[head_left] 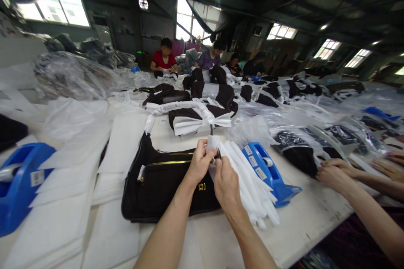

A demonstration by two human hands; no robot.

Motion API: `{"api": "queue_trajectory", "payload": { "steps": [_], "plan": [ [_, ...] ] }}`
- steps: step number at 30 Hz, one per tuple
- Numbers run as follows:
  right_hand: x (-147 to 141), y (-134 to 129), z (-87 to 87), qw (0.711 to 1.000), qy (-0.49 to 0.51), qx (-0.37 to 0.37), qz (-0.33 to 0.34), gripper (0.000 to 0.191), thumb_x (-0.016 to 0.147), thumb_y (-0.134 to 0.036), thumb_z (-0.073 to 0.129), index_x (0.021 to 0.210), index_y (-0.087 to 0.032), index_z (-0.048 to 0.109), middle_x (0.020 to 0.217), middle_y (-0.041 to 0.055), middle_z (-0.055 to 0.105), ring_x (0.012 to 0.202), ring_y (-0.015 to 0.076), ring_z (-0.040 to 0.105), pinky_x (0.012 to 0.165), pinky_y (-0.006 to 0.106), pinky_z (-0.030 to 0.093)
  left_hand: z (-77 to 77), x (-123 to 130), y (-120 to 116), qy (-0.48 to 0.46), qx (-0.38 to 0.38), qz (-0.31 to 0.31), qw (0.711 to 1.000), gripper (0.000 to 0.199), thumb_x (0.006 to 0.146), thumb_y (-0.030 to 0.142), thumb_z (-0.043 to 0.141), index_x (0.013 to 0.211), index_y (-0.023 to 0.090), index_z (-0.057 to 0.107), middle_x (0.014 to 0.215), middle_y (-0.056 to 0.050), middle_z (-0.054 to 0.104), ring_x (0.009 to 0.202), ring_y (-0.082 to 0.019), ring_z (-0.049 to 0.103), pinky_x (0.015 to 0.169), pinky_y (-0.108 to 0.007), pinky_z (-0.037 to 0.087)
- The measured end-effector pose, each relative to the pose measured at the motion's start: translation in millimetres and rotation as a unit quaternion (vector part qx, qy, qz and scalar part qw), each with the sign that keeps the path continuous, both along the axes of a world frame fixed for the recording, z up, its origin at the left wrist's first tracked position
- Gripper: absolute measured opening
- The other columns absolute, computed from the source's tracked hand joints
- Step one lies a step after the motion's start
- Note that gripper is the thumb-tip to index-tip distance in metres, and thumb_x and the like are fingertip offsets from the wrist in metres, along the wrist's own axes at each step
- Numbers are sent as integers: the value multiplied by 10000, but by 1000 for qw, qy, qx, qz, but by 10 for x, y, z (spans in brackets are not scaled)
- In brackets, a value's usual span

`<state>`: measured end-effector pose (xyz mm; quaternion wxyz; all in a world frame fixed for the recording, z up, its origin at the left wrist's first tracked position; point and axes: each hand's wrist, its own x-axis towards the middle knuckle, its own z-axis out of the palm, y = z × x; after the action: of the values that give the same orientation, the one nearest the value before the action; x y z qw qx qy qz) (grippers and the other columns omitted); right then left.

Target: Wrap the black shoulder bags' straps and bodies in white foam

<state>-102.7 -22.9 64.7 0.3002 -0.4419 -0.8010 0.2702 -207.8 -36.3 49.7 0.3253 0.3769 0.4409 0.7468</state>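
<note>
A black handbag (170, 189) with gold zips and a gold emblem lies flat on the table in front of me. Its strap (189, 105), mostly wrapped in white padding, arches behind the bag and comes down at its right end. There my left hand (199, 160) pinches a small white wrapping sheet (213, 142) around the strap's lower end. Close beside it, my right hand (225, 180) is closed on the dark strap end near a bit of gold hardware. My fingers hide part of the hardware. White padding strips (249, 185) lie right of my right hand.
Blue tape dispensers stand at right (268, 172) and far left (22, 180). White sheets (69, 201) are stacked left of the bag. Another black bag (179, 117) lies behind. A co-worker's hands (334, 172) touch a plastic-covered black bag at right. Several people sit across the table.
</note>
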Motion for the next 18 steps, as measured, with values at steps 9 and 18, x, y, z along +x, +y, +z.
{"api": "queue_trajectory", "payload": {
  "steps": [9, 18],
  "plan": [
    [-3, 73, -5, 996, 82, -36, 30, 436, 967, -486, 213, 758, -230, 497, 678, 55, 617, 633, 207, 566, 608, 305, 365, 4, 10, -14, 18, -15, 8, 1000, 403, 849, 502, 655, 1027, 185, 480, 752, 37, 523, 631, -95, 450, 595, -221, 366],
    [13, 94, 61, 998, 51, -19, 10, 429, 934, -493, 198, 716, -242, 470, 678, 64, 604, 652, 218, 552, 641, 326, 368, -36, 5, 2, 38, -22, 5, 999, 394, 853, 487, 650, 1037, 188, 470, 689, 58, 496, 587, -88, 424, 570, -220, 345]
  ]
}}
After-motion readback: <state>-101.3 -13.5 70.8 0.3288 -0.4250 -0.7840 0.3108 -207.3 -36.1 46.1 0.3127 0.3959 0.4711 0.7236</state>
